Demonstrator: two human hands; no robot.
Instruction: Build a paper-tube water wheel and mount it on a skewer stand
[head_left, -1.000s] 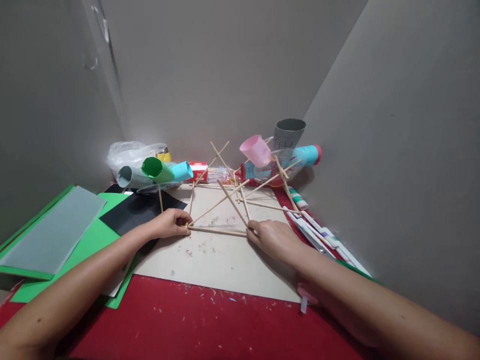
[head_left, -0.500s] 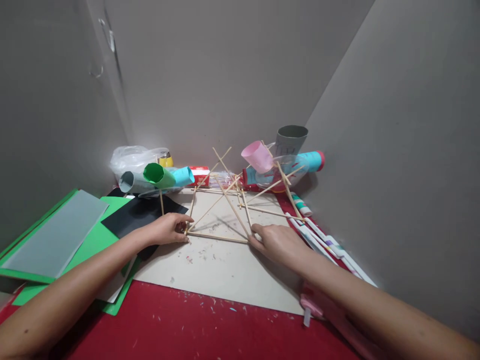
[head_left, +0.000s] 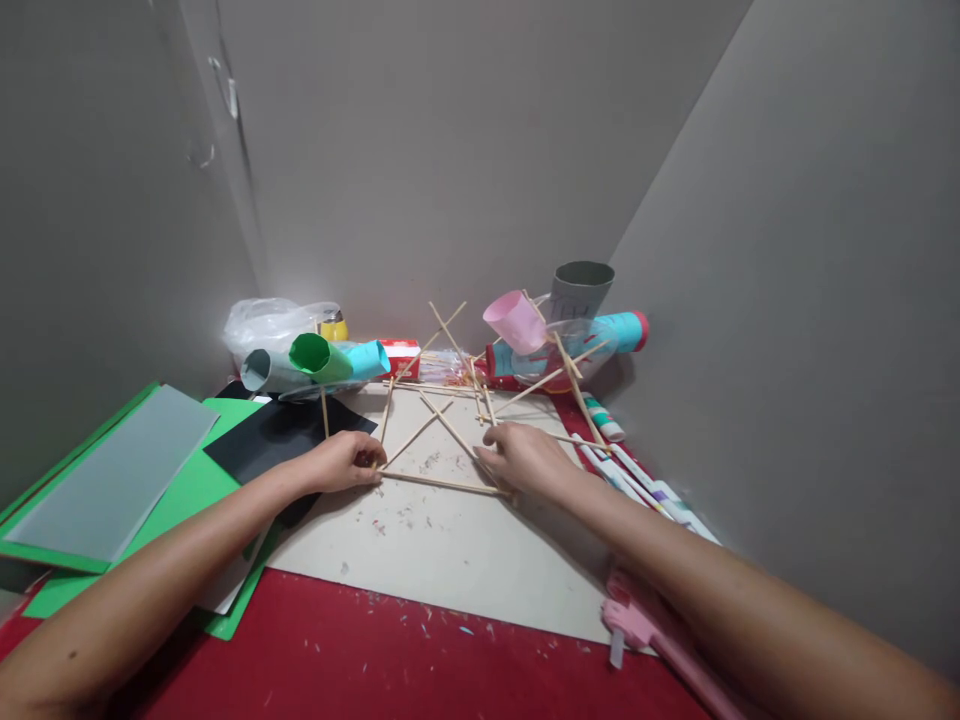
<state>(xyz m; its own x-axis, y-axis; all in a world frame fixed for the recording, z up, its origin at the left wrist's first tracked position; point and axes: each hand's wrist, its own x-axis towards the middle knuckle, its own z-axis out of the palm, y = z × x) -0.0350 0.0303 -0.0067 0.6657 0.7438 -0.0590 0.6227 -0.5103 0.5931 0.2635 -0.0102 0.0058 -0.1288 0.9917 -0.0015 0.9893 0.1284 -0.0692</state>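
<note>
A frame of thin wooden sticks [head_left: 442, 483] rests on a pale board [head_left: 420, 540], with crossed sticks leaning up at its back and front. My left hand [head_left: 346, 463] pinches the frame's front left corner, thumb and fingers closed round the stick ends. At the right side, my right hand [head_left: 517, 458] has its thumb and fingertips on a slanting stick, just above the front right corner. Its fingers partly cover the stick joint there.
Paper tubes, green [head_left: 319, 358] and pink [head_left: 516, 322], stand at the back. Green sheets [head_left: 169, 480] and a black sheet [head_left: 277, 432] lie left. A pink glue gun [head_left: 637, 625] lies front right, with white strips [head_left: 637, 480] behind it.
My right hand has moved slightly up and left from the front right corner. The front crossed sticks have tilted lower. My left hand stays at its corner.
</note>
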